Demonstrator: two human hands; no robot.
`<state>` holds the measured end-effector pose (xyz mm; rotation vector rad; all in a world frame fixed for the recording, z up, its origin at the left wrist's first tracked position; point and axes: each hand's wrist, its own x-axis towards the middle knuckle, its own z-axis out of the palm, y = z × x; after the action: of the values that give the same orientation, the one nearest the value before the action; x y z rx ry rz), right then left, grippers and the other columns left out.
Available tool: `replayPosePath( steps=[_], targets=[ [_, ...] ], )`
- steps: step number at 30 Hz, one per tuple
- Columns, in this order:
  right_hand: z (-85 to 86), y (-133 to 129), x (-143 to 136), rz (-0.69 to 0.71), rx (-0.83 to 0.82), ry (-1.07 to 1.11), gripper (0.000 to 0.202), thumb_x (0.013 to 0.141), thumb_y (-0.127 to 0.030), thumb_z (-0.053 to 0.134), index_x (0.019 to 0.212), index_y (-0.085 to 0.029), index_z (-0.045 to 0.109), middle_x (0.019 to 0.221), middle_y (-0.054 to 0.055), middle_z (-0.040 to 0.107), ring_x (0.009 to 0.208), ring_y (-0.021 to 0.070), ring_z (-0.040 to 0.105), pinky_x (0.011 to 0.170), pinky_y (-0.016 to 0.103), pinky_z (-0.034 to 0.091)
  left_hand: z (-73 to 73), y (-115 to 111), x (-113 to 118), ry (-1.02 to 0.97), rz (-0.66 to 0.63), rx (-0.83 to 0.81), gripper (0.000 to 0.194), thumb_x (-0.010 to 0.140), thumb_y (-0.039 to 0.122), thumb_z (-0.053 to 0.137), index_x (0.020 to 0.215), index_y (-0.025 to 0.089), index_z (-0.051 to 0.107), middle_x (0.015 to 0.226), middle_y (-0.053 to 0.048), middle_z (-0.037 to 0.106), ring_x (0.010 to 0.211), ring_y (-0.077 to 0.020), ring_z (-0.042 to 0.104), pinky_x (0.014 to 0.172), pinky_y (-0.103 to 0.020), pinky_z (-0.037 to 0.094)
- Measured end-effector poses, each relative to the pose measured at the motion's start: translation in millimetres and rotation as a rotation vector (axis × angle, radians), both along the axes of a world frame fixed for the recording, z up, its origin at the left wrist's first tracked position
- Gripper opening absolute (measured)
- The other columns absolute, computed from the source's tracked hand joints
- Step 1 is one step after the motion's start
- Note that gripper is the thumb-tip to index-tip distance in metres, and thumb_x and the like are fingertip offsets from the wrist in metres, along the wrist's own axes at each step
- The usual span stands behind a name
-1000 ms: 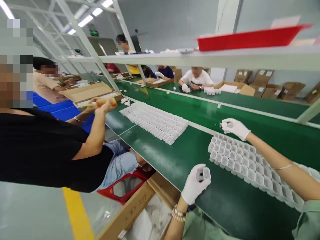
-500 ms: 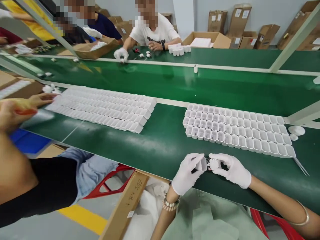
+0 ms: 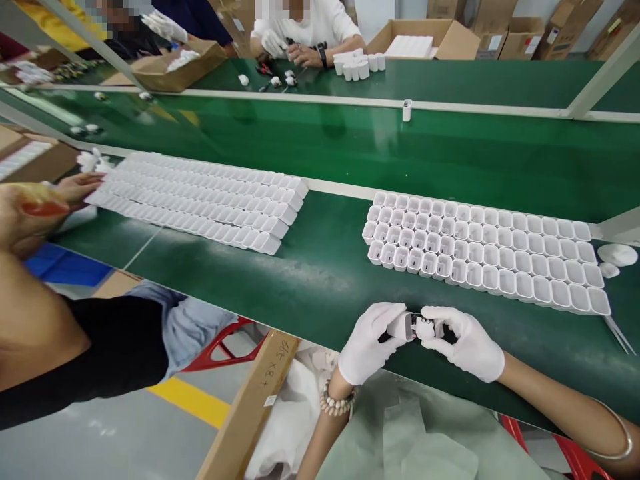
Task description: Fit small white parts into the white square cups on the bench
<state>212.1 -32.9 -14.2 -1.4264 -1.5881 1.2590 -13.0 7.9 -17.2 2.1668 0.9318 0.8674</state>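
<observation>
My left hand (image 3: pixel 367 348), one: pinching a white cup (image 3: pixel 399 327). My right hand (image 3: pixel 473 348), one: pinching a white part (image 3: pixel 426 329) at the cup's mouth, three o'clock. Cup rows (image 3: pixel 483 255): one o'clock. Risk: a tilted part could snag the rim (or a loose pinch drop it).

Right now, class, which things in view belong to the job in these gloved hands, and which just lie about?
Likely the job:
white cup, in the left hand
small white part, in the right hand
nearest rows of cups

Likely just lying about:
cardboard boxes at the back
white disc, right of the rows
</observation>
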Motion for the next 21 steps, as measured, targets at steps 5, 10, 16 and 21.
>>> replayPosePath(
  steps=[5, 10, 16, 21],
  targets=[
    [2.3, 0.4, -1.9, -0.014, -0.009, 0.019, 0.041, 0.075, -0.027, 0.070, 0.116, -0.022, 0.065, 0.085, 0.003, 0.071, 0.072, 0.0178, 0.065, 0.073, 0.035, 0.056, -0.3, -1.1, 0.1, -0.002, 0.004, 0.009, 0.062, 0.081, 0.012, 0.069, 0.136, 0.024, 0.044, 0.118, -0.010, 0.062, 0.108, -0.0220, 0.057, 0.092, -0.039, 0.052],
    [2.2, 1.7, -4.5, -0.029, -0.004, 0.034, 0.042, 0.073, -0.026, 0.071, 0.114, -0.021, 0.066, 0.084, 0.004, 0.072, 0.071, 0.0188, 0.067, 0.071, 0.036, 0.058, -2.2, -1.6, -0.4, 0.021, 0.030, -0.023, 0.056, 0.084, 0.024, 0.067, 0.136, 0.031, 0.046, 0.118, -0.009, 0.064, 0.108, -0.0249, 0.061, 0.091, -0.044, 0.053],
    [5.1, 0.4, -6.5, -0.026, 0.021, -0.021, 0.040, 0.074, -0.026, 0.070, 0.112, -0.020, 0.066, 0.083, 0.004, 0.072, 0.072, 0.0197, 0.068, 0.070, 0.036, 0.059, -0.6, -1.8, -1.4, 0.057, 0.053, -0.064, 0.060, 0.082, 0.028, 0.069, 0.136, 0.041, 0.045, 0.119, -0.008, 0.066, 0.108, -0.0311, 0.063, 0.090, -0.052, 0.055],
    [6.8, -0.1, -10.5, -0.034, 0.108, -0.034, 0.036, 0.076, -0.022, 0.067, 0.112, -0.019, 0.064, 0.075, 0.001, 0.069, 0.060, 0.0145, 0.061, 0.063, 0.033, 0.057, 2.4, -2.5, -0.6, 0.075, 0.055, -0.083, 0.063, 0.081, 0.025, 0.069, 0.135, 0.045, 0.045, 0.119, -0.006, 0.066, 0.109, -0.0328, 0.063, 0.091, -0.054, 0.054]
  ],
)
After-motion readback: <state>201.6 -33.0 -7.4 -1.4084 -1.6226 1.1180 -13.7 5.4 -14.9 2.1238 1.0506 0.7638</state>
